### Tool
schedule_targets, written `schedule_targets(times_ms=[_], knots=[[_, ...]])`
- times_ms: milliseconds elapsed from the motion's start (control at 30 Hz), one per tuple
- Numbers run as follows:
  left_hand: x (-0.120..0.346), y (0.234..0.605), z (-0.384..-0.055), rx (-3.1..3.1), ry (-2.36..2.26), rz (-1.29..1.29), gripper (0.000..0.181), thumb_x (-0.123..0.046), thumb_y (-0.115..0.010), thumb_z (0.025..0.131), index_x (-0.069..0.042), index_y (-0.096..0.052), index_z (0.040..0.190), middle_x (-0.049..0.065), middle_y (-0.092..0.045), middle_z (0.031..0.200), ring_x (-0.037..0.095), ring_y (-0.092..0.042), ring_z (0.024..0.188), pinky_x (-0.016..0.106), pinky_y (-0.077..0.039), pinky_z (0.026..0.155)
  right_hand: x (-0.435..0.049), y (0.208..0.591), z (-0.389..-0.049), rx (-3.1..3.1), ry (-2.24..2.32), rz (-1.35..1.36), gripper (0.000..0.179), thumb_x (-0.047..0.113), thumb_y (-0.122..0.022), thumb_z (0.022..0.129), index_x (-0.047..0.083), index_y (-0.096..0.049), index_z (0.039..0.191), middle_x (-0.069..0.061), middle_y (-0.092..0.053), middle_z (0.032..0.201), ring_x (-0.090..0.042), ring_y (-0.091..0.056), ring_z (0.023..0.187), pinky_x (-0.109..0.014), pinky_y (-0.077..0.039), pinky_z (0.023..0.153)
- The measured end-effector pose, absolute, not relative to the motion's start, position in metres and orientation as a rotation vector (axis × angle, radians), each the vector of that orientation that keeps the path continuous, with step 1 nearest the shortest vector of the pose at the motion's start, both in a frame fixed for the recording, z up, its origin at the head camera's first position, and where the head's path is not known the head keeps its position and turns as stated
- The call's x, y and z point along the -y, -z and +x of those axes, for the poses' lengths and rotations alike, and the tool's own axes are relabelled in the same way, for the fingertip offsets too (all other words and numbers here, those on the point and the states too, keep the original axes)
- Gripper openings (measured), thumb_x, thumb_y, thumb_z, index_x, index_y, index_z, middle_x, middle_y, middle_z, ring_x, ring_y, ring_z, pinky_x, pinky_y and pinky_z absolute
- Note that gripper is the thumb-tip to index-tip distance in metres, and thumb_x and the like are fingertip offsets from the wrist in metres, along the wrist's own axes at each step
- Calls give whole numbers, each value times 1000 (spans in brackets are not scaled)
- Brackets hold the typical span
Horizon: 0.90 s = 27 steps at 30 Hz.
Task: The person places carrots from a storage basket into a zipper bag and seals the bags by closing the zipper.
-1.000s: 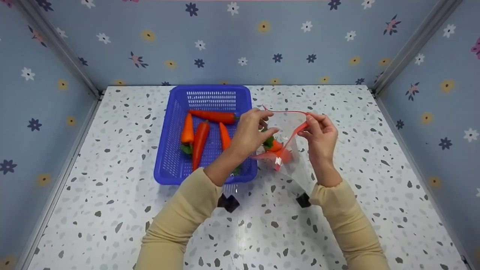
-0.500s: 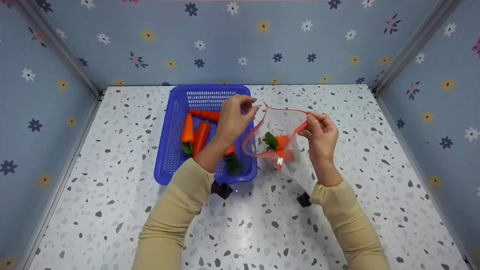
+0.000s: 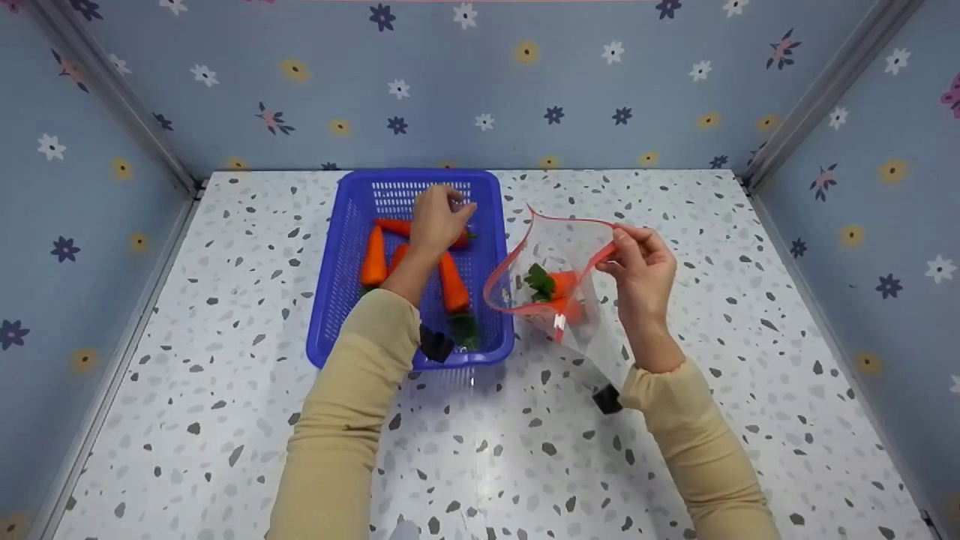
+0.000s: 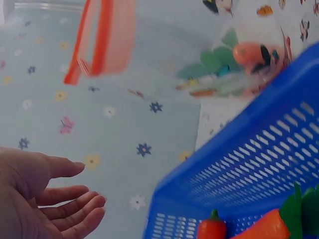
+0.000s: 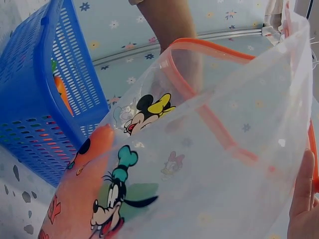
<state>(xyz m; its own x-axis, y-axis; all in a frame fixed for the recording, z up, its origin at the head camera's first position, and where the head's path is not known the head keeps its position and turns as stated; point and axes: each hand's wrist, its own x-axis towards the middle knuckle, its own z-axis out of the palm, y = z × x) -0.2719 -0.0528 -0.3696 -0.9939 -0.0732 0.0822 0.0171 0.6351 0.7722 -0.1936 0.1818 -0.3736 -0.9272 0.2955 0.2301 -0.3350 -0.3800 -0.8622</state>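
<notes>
My left hand [image 3: 437, 219] hovers over the blue basket [image 3: 321, 300], holding nothing; its fingers are loosely bent in the left wrist view. Beneath it, partly covered, lies a red chili pepper [image 3: 391, 226] with a green stem. Two carrots, one on the left [image 3: 373, 259] and one on the right [image 3: 454, 285], lie in the basket beside another red chili pepper [image 3: 397, 257], mostly hidden by the arm. My right hand [image 3: 645, 262] pinches the red rim of a clear zip bag [image 3: 559, 240], whose mouth gapes. Inside the bag are carrots [image 3: 564, 283] with green tops.
A white slider [image 3: 559, 322] sits on the bag's red zip edge. Cartoon figures [image 5: 117, 194] are printed on the bag. The speckled tabletop [image 3: 525, 465] is bounded by flowered walls [image 3: 450, 82] at the back and sides.
My left hand has let go of the bag's rim and moved left over the basket. The bag's mouth has spread wider. My right hand has kept its place on the rim.
</notes>
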Motion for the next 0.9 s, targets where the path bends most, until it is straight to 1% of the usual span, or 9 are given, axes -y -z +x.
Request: schedule_targets(times_ms=[67,200,300,433,533,633,767,833,900], knots=[[56,376,-277,2805,1249,92,32,-21,-61,83,4,-60,103,15,-60,96,23,-54,83,31,-45,78,-182,374,-194,1475,-2329,62,7,1,-55,85,-3,-58,90,-13,-58,76,-18,-57,57,-24,-50,51],[60,389,-285,2918,1184,188,31,-24,-62,83,4,-59,97,12,-55,84,22,-51,76,29,-43,70,-181,374,-195,1501,-2313,63,8,2,-55,85,-3,-58,90,-12,-58,75,-18,-57,57,-24,-50,51],[63,398,-290,2977,1179,259,33,-24,-63,82,4,-57,98,11,-53,82,23,-50,75,30,-42,68,-181,374,-195,1513,-2315,38,10,4,-56,85,-4,-58,91,-13,-58,75,-19,-56,57,-25,-50,52],[66,410,-294,3036,1198,334,43,-24,-64,81,5,-52,111,15,-57,100,27,-52,87,34,-44,82,-182,373,-195,1526,-2318,9,11,5,-57,85,-4,-58,92,-13,-59,77,-19,-57,58,-25,-50,53],[69,418,-296,3077,1195,364,46,-23,-64,80,6,-51,114,18,-56,108,28,-52,90,35,-43,85,-182,374,-195,1515,-2327,19,10,4,-56,85,-4,-58,92,-13,-58,76,-19,-56,58,-25,-50,53],[71,427,-296,3120,1205,377,46,-22,-64,80,7,-51,113,19,-56,106,30,-56,86,34,-47,78,-182,374,-195,1495,-2337,38,9,2,-56,85,-4,-58,91,-13,-58,75,-18,-56,57,-25,-50,52],[73,439,-298,3204,1266,397,43,-24,-65,79,7,-55,107,19,-58,92,29,-61,69,32,-51,61,-182,375,-195,1489,-2334,39,9,3,-56,85,-4,-58,91,-13,-58,75,-18,-57,57,-24,-50,51],[74,444,-299,3260,1313,424,40,-25,-65,80,6,-56,105,19,-59,88,27,-61,64,33,-51,59,-182,375,-195,1491,-2333,32,10,3,-56,85,-4,-58,91,-13,-58,75,-18,-57,57,-24,-50,52],[74,449,-302,3326,1338,458,37,-27,-62,82,4,-58,103,21,-60,87,28,-62,66,36,-51,62,-182,375,-195,1487,-2339,27,10,3,-56,85,-4,-58,92,-13,-58,76,-18,-57,57,-24,-50,52]])
